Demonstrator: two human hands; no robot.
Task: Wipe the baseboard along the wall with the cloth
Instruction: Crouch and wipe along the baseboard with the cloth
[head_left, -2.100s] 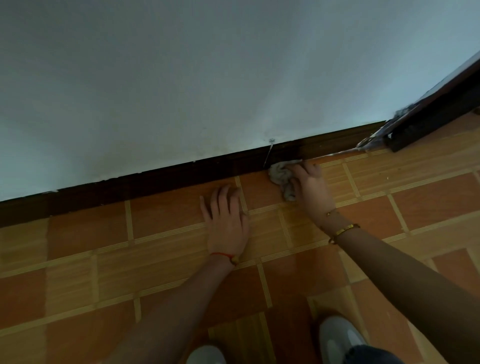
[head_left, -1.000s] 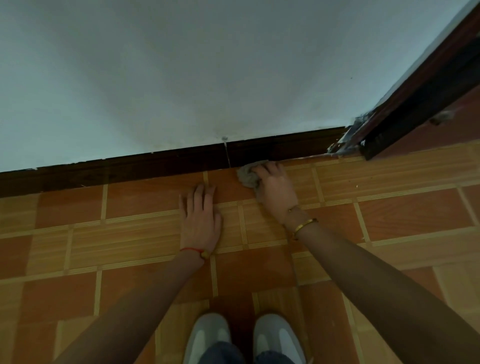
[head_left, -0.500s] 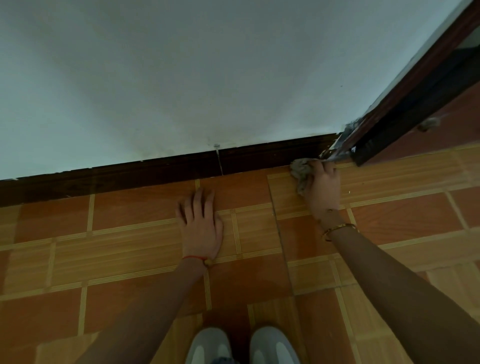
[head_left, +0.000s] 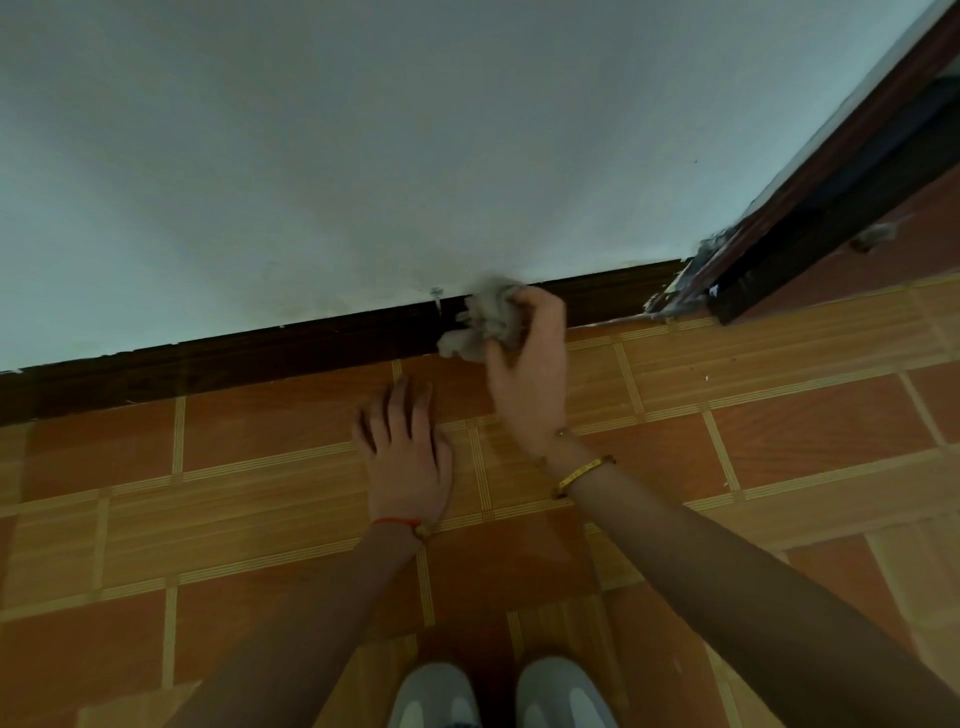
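A dark brown baseboard (head_left: 249, 358) runs along the foot of the pale wall, rising toward the right. My right hand (head_left: 530, 374) grips a crumpled grey cloth (head_left: 483, 322) and holds it against the baseboard's face, its top edge reaching the wall. My left hand (head_left: 408, 457) lies flat on the tiled floor just in front of the baseboard, fingers straight and together, holding nothing.
A dark door frame (head_left: 831, 208) meets the baseboard at the right, with chipped paint at its foot. The floor (head_left: 779, 426) is orange and tan tile. A small nail or mark (head_left: 436, 295) sits on the wall just left of the cloth. My grey shoes (head_left: 498, 696) are at the bottom.
My right hand has carried the cloth left from the door-frame corner and lifted it off the floor onto the baseboard's face. The left hand stays planted on the tile.
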